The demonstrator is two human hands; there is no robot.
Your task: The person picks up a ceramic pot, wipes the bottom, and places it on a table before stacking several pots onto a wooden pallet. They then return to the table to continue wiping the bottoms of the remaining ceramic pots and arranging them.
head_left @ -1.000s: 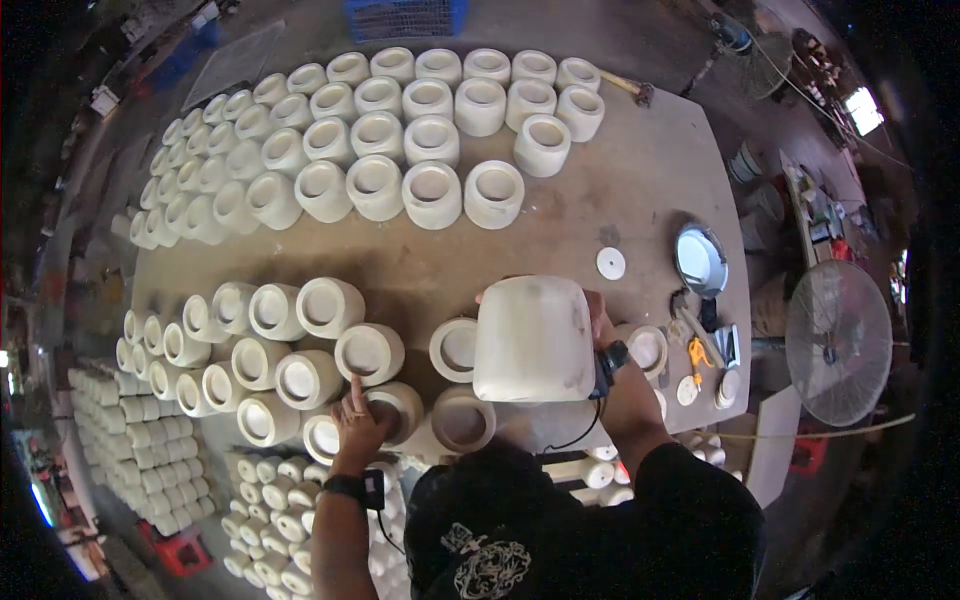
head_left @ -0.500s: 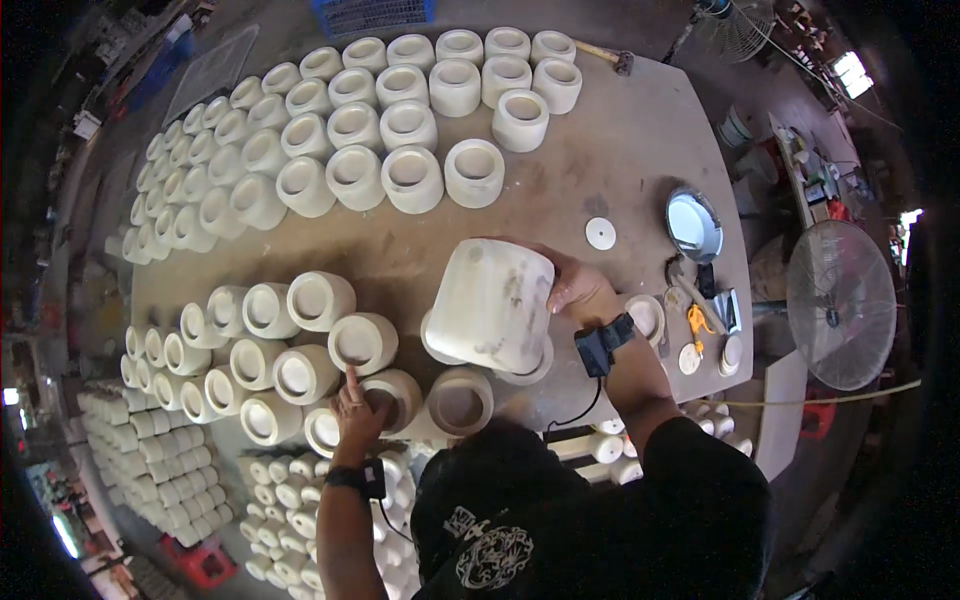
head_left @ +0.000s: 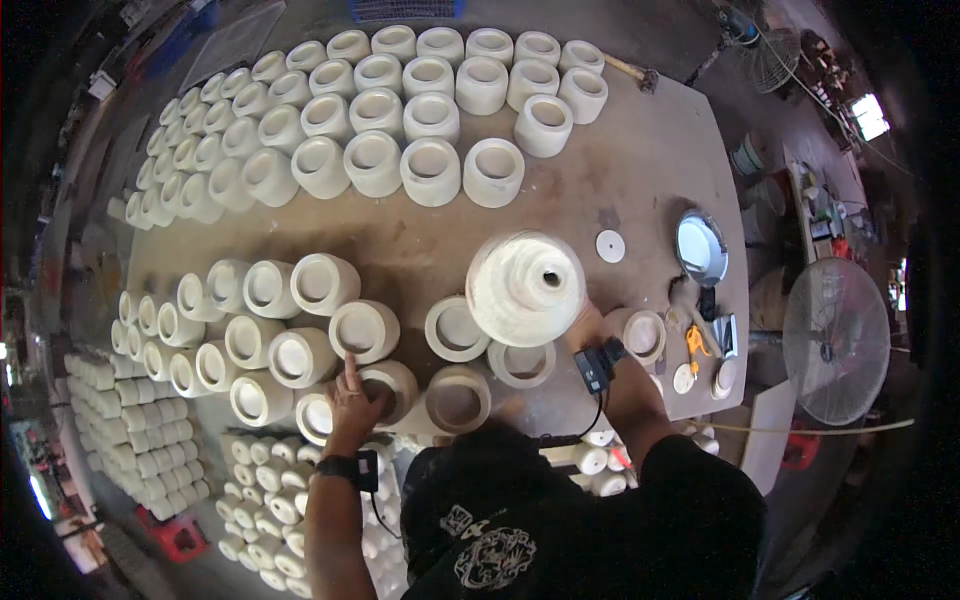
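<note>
In my right hand (head_left: 592, 325) is a large off-white, unglazed-looking pot (head_left: 525, 290), raised above the table. A stepped, rounded end with a small dark hole faces up. My fingers grip its lower right side and are mostly hidden by it. My left hand (head_left: 352, 405) rests at the left rim of a squat round pot (head_left: 402, 392) near the table's front edge. Its index finger stretches forward to the neighbouring pot (head_left: 364, 332), and its fingers are apart. Below the raised pot stand two ring-topped pieces, one at left (head_left: 457, 328) and one partly covered (head_left: 522, 364).
Rows of similar pots (head_left: 432, 116) fill the table's far left. At right lie a metal basin (head_left: 702, 246), a white disc (head_left: 610, 246), an orange tool (head_left: 695, 342) and a ring-topped pot (head_left: 642, 336). A standing fan (head_left: 828, 350) is beyond the right edge; a hammer (head_left: 640, 75) lies at the far corner.
The raised pot has tipped from showing its smooth side to showing its stepped end with the hole. My left hand keeps its place at the rim. The whole view has shifted slightly.
</note>
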